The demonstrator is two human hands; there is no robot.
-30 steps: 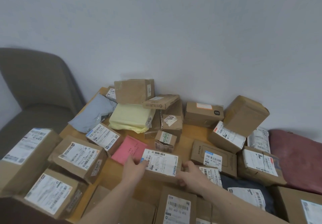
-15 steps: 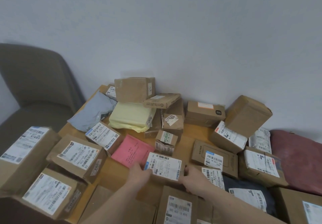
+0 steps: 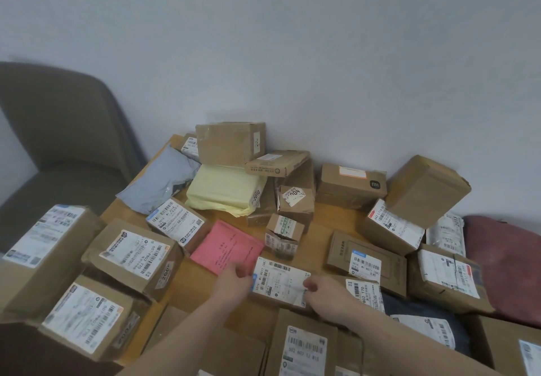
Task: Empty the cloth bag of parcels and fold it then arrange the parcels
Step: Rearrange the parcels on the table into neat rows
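Hands grip labelled parcel's side edges | parcels crowd table

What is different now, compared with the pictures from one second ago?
Both hands, left hand and right hand, still hold the labelled parcel; it has slid slightly right, uncovering more of the pink envelope. The other parcels and the table stayed put.

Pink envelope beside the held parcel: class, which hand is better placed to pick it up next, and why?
Probably the left hand: it grips the labelled parcel at the edge touching the pink envelope. The right hand holds the parcel's far side.
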